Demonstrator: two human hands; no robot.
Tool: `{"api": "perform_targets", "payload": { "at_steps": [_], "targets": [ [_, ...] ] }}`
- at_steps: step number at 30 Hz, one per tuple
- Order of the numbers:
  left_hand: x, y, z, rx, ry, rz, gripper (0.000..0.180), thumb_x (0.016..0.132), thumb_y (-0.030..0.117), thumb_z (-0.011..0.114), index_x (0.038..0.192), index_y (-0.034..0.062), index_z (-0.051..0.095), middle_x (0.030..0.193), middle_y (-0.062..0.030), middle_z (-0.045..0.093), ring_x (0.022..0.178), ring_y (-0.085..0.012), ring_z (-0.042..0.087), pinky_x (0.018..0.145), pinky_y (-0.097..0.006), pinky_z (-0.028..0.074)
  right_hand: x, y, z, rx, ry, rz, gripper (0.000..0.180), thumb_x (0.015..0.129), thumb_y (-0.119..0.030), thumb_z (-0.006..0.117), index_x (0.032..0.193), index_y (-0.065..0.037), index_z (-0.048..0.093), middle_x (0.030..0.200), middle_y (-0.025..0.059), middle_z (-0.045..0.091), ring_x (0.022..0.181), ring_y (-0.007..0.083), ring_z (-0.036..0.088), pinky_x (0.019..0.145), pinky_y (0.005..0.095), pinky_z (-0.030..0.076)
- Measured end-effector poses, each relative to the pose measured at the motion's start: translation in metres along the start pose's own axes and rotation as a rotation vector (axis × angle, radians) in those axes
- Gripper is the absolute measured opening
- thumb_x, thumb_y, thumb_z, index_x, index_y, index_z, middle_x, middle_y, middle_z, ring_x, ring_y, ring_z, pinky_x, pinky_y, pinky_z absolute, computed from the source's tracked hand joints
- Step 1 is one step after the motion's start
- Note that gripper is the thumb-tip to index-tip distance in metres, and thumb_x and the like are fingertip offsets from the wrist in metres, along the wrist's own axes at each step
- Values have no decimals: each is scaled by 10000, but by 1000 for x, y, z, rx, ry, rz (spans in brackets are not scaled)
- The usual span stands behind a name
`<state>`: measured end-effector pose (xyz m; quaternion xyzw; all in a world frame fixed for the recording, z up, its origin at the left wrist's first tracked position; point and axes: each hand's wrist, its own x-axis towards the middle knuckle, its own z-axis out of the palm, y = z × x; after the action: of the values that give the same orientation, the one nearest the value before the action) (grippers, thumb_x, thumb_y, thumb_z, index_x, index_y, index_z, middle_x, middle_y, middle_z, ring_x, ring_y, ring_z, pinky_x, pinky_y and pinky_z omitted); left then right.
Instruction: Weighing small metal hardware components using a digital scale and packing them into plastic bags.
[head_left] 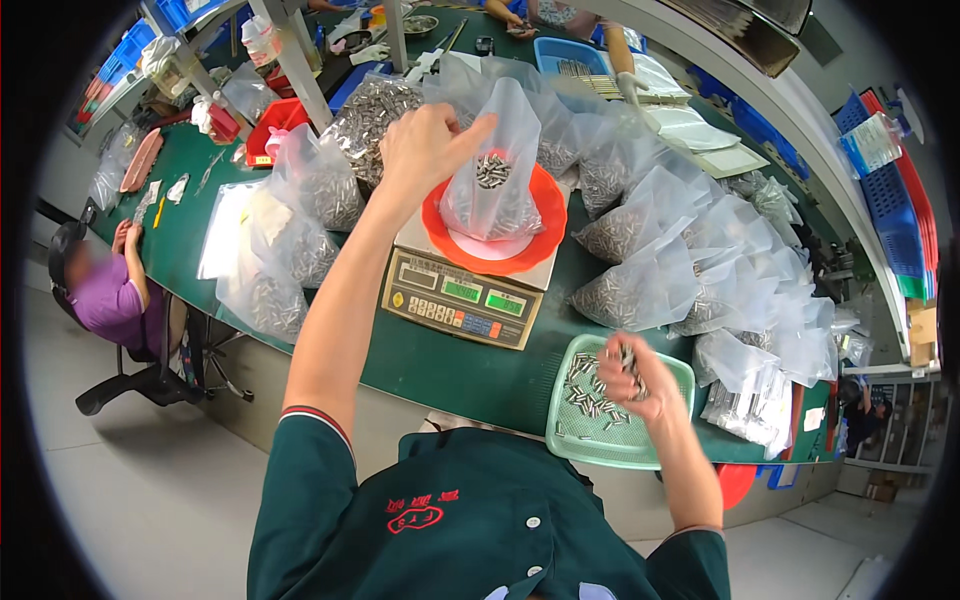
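Left hand has its fingers pinched on the rim of a clear plastic bag of small metal pins, standing in an orange dish on the weighing scale mid-bench. Right hand, fingers closed around loose pins, hovers over the green tray at the near bench edge.

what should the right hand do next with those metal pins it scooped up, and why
Probably carry the pins to the open clear bag and drop them in. The left hand holds the bag's mouth open over the orange dish on the scale, while the right hand grips pins above the green tray.
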<state>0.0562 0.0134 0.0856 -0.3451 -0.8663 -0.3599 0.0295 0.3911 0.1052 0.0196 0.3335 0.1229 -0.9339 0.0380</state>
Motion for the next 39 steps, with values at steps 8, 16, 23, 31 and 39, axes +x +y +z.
{"api": "perform_targets", "payload": {
  "at_steps": [8, 16, 23, 31, 39],
  "targets": [
    [20, -21, 13, -109, -55, 141, 290, 673, 301, 570, 644, 15, 607, 596, -161, 576, 611, -328, 586, 595, -380, 459, 64, -71, 203, -165, -325, -105, 171, 876, -212, 452, 859, -46, 486, 661, 41, 451, 459, 91, 380, 333, 192, 283],
    [19, -16, 15, -121, 15, 102, 242, 676, 252, 558, 666, 25, 642, 654, -194, 600, 666, -365, 596, 650, -418, 477, 164, -96, 230, -263, 157, -338, 183, 855, -135, 364, 900, 1, 478, 670, 72, 465, 495, 134, 416, 380, 261, 340],
    [14, -14, 9, -123, -22, 48, 256, 692, 235, 528, 683, -11, 596, 638, -185, 572, 657, -332, 585, 623, -387, 449, 141, -76, 259, -762, 430, -355, 443, 873, -286, 442, 1171, 39, 392, 1135, 235, 439, 1011, 367, 468, 853, 536, 375],
    [-17, -23, -12, -187, 20, -18, 489, 762, 450, 583, 605, -13, 571, 513, -153, 515, 486, -260, 528, 509, -362, 413, 30, -40, 202, -928, -169, -691, 390, 856, -179, 518, 1184, 16, 434, 1117, 122, 506, 993, 184, 516, 833, 281, 401],
    [-187, -78, -13, -488, 41, -436, 393, 862, 212, 561, 556, 14, 414, 491, 44, 325, 491, -32, 279, 413, -227, 213, -33, 15, -71, -1220, 621, -763, 228, 840, -78, 523, 1049, 11, 538, 973, 96, 602, 848, 150, 577, 726, 256, 444]
  ]
}}
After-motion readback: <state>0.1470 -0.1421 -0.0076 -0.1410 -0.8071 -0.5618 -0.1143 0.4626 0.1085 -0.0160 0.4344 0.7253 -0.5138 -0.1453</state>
